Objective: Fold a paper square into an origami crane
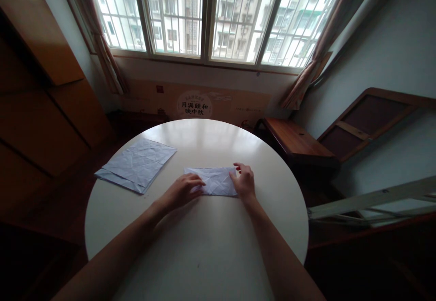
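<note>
A folded, creased sheet of paper (218, 182) lies flat on the white round table, its long side running left to right. My left hand (186, 187) rests on its left end, fingers stretched over the paper and pointing right. At the right end is my right hand (244, 180), thumb against the paper's edge and the other fingers curved apart from it. Neither hand is wrapped round the paper. To the left, a small stack of larger wrinkled sheets (139, 162) lies near the table's edge.
The white round table (204, 246) fills the middle. Beyond it stand a printed board (225, 105) and barred windows. A wooden bench (296, 139) is at the back right, a metal ladder-like frame (374, 203) at the right, and wooden cabinets (37, 119) at the left.
</note>
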The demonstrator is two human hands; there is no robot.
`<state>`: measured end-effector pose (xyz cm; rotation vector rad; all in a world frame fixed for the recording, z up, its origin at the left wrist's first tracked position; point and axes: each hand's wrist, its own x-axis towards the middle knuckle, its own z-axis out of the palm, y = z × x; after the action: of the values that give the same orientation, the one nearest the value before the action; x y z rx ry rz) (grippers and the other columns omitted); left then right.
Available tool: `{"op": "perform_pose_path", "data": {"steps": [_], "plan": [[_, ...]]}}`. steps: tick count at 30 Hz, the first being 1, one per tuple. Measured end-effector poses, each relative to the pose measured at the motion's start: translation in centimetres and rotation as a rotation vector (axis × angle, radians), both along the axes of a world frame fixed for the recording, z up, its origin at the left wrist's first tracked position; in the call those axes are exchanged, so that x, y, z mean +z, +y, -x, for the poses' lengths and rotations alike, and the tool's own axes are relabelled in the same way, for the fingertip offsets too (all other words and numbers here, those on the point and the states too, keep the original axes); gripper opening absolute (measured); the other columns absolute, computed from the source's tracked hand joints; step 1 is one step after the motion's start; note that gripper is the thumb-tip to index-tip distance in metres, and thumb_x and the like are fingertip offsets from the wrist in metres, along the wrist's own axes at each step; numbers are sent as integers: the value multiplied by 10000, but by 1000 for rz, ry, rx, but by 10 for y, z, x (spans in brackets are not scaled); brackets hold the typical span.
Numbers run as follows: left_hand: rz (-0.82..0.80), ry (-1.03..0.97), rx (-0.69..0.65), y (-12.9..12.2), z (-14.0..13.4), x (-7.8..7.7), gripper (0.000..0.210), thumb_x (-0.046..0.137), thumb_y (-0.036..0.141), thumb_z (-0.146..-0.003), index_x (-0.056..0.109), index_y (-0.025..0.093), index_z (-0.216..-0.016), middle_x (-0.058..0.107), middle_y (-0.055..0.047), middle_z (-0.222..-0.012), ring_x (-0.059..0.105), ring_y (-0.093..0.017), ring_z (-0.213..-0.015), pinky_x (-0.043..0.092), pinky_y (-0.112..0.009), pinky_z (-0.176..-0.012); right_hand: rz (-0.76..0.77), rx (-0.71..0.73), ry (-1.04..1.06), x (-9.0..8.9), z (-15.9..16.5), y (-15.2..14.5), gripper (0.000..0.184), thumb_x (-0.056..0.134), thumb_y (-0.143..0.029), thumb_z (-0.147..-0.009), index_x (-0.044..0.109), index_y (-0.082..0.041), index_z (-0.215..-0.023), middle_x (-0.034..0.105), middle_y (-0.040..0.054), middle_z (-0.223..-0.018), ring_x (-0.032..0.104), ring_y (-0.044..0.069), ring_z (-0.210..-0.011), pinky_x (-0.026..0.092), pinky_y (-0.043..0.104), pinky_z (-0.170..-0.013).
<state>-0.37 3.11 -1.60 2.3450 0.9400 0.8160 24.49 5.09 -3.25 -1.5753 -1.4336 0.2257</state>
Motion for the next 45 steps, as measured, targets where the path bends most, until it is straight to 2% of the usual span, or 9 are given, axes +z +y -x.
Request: {"op": "perform_pose_path", "data": {"steps": [2,3,7,10,18,25,32,39,45], "plan": [[-3,47,-43,-3,-4,-1,179,585,282,-839,723,250,-950,677,-87,-987,593,-218,-921,434,-364,-873,-92,-5,-76,4,5,-3,315,615,-225,-698,674,-194,-1006,610,99,-918,564,236,-856,451,397,-809],[-7,53,-47,-4,-5,-1,182,573,272,-849,726,258,-946,677,-83,-994,593,-214,-921,428,-366,-878,-109,60,-79,5,9,-4,296,594,-219,-724,675,-196,-1008,603,95,-914,563,228,-851,455,392,-809],[-50,80,-36,-3,-4,-4,228,532,222,-871,724,284,-978,671,-73,-1018,589,-217,-945,417,-371,-881,-8,601,22,4,28,-11,218,537,-241,-810,697,-217,-956,609,42,-812,574,149,-681,475,279,-626],[-82,128,-24,-1,-3,-7,271,517,182,-868,713,294,-1018,668,-66,-1030,590,-216,-960,420,-368,-883,80,758,24,-2,39,-14,200,575,-260,-801,717,-205,-930,615,29,-778,569,127,-643,465,256,-609],[-72,123,113,3,4,-12,236,567,267,-858,695,289,-1055,656,-71,-1052,581,-240,-994,393,-405,-931,151,735,52,-3,38,-14,197,611,-278,-786,723,-191,-922,628,35,-781,563,133,-660,462,266,-635],[-43,188,250,5,11,-14,368,612,386,-822,644,261,-1167,589,-106,-1249,517,-295,-1174,323,-469,-1033,160,743,27,-3,38,-15,198,594,-270,-802,714,-172,-925,625,42,-810,548,126,-666,454,262,-641],[-9,427,257,3,14,-9,452,467,457,-901,511,282,-1316,439,-93,-1436,352,-284,-1347,187,-570,-1098,206,755,1,-6,36,-12,219,579,-254,-813,697,-137,-955,615,57,-840,540,122,-676,443,259,-652],[-12,543,284,8,21,-10,545,398,492,-920,399,241,-1403,360,-110,-1485,252,-328,-1393,182,-628,-1073,203,743,21,-5,37,-14,222,578,-262,-817,695,-134,-954,625,70,-869,559,138,-717,448,274,-680],[-14,568,367,9,24,-9,516,393,440,-930,424,209,-1390,379,-111,-1474,249,-357,-1387,209,-620,-1069,205,742,29,-5,37,-13,215,579,-253,-814,695,-133,-948,613,63,-840,559,138,-711,448,273,-677]]}}
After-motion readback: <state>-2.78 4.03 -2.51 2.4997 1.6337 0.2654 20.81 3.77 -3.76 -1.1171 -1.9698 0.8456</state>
